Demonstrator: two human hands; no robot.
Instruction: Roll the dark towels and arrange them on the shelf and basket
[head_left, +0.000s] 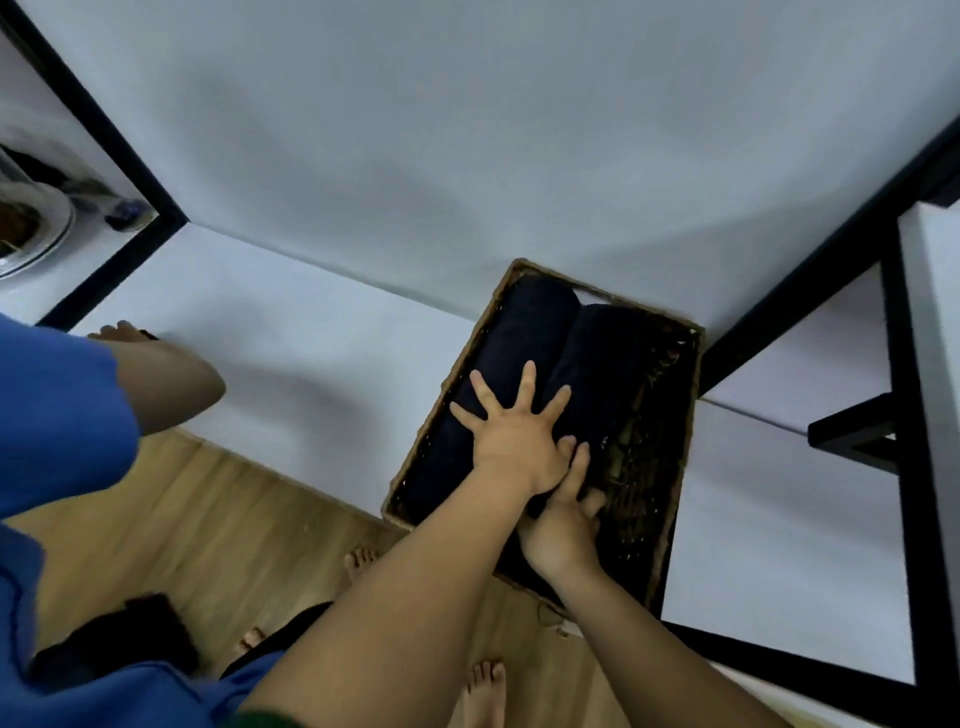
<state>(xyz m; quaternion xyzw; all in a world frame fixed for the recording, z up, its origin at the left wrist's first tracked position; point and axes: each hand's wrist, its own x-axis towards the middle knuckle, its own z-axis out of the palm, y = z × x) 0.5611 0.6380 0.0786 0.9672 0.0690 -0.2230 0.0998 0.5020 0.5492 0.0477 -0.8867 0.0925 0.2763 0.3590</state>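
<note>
Bare left hand (514, 441) lies flat, fingers (527, 387) fanned wide, holding nothing & pressing across two rolled dark towels in a wicker basket (458, 364). The left towel (524, 332) runs under the palm and on past the fingertips; the right towel (608, 353) sits beside the thumb side, the two rolls touching along their length. The right hand (558, 530) lies at the near end of the rolls, just behind the left wrist and partly under it. Its fingers are fairly straight w/ thumb apart, but whether it pinches cloth can't be told. Towels look soft, light & springy. They would prob. loosen if grabbed by one edge, so the best hold is around the whole roll near the middle, w/ the loose flap kept underneath. Beyond the right thumb, part of the basket floor shows bare, so there looks to be room for another roll. The basket rests on a white shelf (291, 322) w/ a black frame (893, 364), against a pale wall. Wood floor (208, 519) & bare feet show below the wrists. Well left of the fingers, a second person in a blue sleeve (52, 415) rests a hand (117, 332) on the shelf edge.
</note>
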